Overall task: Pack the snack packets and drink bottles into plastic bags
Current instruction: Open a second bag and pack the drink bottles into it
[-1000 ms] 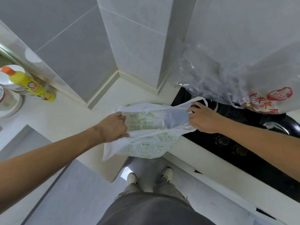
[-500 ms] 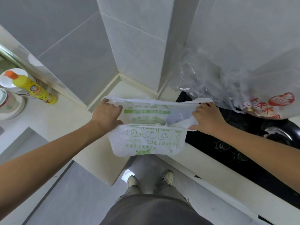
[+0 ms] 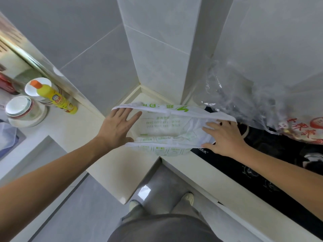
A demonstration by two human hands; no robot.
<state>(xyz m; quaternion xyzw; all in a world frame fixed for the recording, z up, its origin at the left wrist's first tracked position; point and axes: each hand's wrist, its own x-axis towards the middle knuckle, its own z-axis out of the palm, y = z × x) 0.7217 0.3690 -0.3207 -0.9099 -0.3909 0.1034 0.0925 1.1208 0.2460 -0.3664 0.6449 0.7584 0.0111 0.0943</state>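
A white plastic bag with green print (image 3: 164,126) lies on the cream countertop (image 3: 111,165) in the corner, its mouth spread wide toward me. My left hand (image 3: 116,127) rests flat with fingers apart on the bag's left edge. My right hand (image 3: 222,137) presses with spread fingers on the bag's right edge, over the rim of the black stove. I see nothing inside the bag. No snack packets or drink bottles are clearly in view.
A black gas stove (image 3: 265,163) runs along the right. A crumpled clear bag with red print (image 3: 272,109) sits above it against the wall. At the left stand a yellow bottle with an orange cap (image 3: 54,97) and stacked bowls (image 3: 21,109). Grey floor lies below.
The bag went from hanging off the counter edge to lying on the countertop with its mouth wide. Both hands went from gripping its edges to resting flat with fingers spread.
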